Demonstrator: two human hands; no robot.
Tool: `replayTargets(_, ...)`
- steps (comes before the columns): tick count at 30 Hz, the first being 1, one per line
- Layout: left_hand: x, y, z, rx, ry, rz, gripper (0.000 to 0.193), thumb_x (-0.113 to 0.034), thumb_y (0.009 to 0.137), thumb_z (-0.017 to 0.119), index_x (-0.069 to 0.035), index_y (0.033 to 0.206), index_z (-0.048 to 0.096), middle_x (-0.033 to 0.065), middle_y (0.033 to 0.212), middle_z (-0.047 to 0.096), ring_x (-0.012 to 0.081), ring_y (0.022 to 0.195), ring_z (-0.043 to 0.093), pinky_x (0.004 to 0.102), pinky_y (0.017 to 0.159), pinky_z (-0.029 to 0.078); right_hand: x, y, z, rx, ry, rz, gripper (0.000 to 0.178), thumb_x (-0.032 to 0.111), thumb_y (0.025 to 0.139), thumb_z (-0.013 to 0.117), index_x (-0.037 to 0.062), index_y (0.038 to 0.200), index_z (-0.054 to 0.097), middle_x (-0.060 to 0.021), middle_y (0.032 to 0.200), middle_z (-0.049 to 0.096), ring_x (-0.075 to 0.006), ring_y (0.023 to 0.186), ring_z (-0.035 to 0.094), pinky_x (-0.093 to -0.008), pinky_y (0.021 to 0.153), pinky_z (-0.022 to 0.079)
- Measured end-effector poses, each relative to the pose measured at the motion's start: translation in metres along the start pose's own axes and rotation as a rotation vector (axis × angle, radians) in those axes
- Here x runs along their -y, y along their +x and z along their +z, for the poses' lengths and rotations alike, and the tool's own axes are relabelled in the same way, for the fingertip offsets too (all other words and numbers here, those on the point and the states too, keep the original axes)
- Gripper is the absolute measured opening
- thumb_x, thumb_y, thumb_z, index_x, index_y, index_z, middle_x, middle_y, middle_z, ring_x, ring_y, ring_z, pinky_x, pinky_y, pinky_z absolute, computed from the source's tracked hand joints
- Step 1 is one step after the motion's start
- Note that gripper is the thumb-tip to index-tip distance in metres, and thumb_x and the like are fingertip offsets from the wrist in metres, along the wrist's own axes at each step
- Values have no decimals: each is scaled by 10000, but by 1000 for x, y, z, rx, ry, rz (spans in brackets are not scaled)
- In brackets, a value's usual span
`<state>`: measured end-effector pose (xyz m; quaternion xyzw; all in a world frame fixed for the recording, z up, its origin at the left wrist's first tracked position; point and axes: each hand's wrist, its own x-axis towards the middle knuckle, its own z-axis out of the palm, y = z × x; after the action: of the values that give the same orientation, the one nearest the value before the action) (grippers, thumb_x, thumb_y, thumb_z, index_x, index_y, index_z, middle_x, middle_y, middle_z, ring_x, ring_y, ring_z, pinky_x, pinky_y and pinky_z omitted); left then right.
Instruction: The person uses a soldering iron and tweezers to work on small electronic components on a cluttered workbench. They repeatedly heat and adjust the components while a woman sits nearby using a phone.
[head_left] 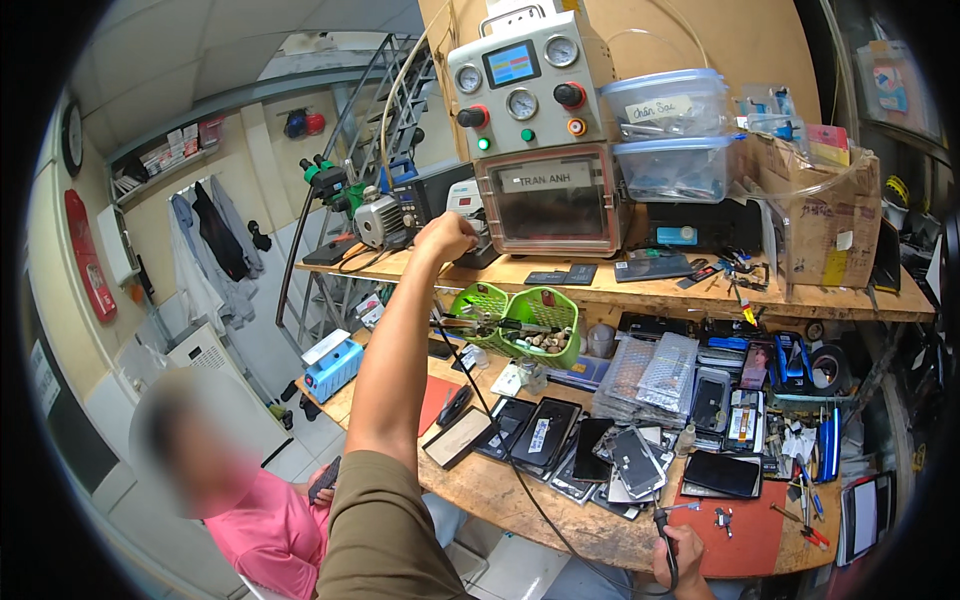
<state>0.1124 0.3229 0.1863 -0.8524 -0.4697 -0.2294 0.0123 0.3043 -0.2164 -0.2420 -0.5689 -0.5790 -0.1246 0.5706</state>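
Note:
My left arm stretches across the bench to the upper shelf. There my left hand (447, 238), fingers curled, is at a small white station with a red display (465, 198); what its fingertips touch is hidden. Low on the right, my right hand (685, 558) is wrapped round a black-handled soldering iron (661, 522). A thin black cable (507, 447) runs from the shelf side down and loops to the iron. Just beyond the iron tip, small dark parts (723, 518) lie on a red mat (757, 530).
Several phones (545, 435) and screens cover the middle bench, beside stacked clear trays (650, 375). Green baskets (543, 325) hang below the shelf. A grey machine with gauges (545, 130) stands above. Screwdrivers (808, 490) lie right. A person in pink (265, 520) sits at left.

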Motion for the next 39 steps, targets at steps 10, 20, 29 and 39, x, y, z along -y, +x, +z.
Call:
replayTargets(10, -13, 49, -3, 338, 389, -117, 449, -333, 799, 808, -42, 1140, 799, 143, 1117, 800, 334, 1065, 770, 445, 930, 596, -1, -1, -3, 50, 6, 24, 264, -38, 815, 672, -49, 1072, 611, -175, 750, 601, -318, 595, 587, -413, 550, 468)
replayTargets(20, -10, 34, -5, 264, 170, -88, 491, -313, 760, 847, 32, 1103, 786, 212, 1109, 791, 335, 1023, 772, 440, 875, 600, 5, 3, -2, 26, 4, 5, 251, -26, 819, 686, -49, 1060, 620, -167, 738, 599, -317, 587, 590, -415, 539, 461)
replayTargets(29, -2, 15, -20, 181, -11, -107, 310, -297, 786, 813, -9, 900, 829, 149, 844, 789, 242, 743, 727, 374, 693, 566, 0, 1, -3, -2, 11, 13, 246, 1, 837, 693, -47, 1068, 623, -166, 742, 606, -305, 583, 589, -407, 536, 461)
replayTargets(39, 16, 12, -26, 166, -317, -63, 291, -340, 962, 796, -53, 939, 834, -7, 669, 648, 96, 552, 466, 307, 508, 355, 7, 5, -4, 0, 19, 40, 235, -6, 847, 675, -43, 1072, 622, -162, 723, 592, -302, 572, 578, -408, 526, 449)
